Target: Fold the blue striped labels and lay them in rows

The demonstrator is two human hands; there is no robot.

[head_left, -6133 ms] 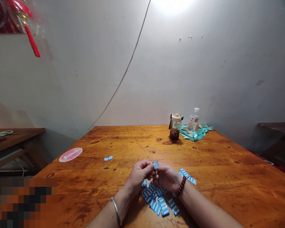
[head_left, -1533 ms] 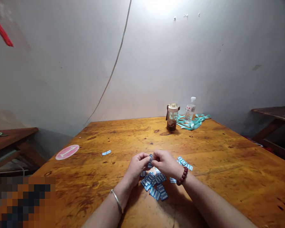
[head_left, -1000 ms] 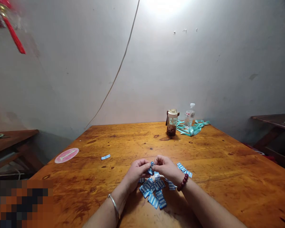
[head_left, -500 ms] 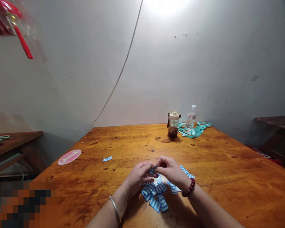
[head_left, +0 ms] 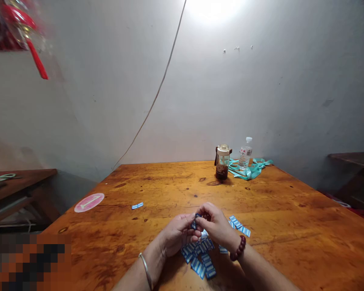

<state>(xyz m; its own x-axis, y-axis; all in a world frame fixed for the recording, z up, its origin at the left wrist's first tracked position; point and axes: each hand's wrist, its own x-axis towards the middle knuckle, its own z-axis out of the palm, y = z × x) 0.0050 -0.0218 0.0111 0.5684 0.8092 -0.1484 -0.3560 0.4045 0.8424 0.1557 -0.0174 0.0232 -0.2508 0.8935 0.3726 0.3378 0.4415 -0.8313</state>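
Note:
Between both sets of fingertips is a small blue-and-white striped strip, partly covered by the thumbs. My left hand is closed on its near left side, and a silver bangle circles that wrist. Pinching the strip from the other side is my right hand, with a dark red bead bracelet on the wrist. Beneath the hands lies a loose pile of similar striped strips. More striped strips rest to the right of my right hand. A single striped strip lies apart on the left.
The wooden table bears a pink oval sticker at its left. Toward the back right stand a lidded cup with dark contents and a water bottle amid turquoise ribbon. Side tables flank it.
My right hand has turned and its fingers have curled closer round the strip, which sits more upright. The view has shifted slightly. The pile looks unchanged.

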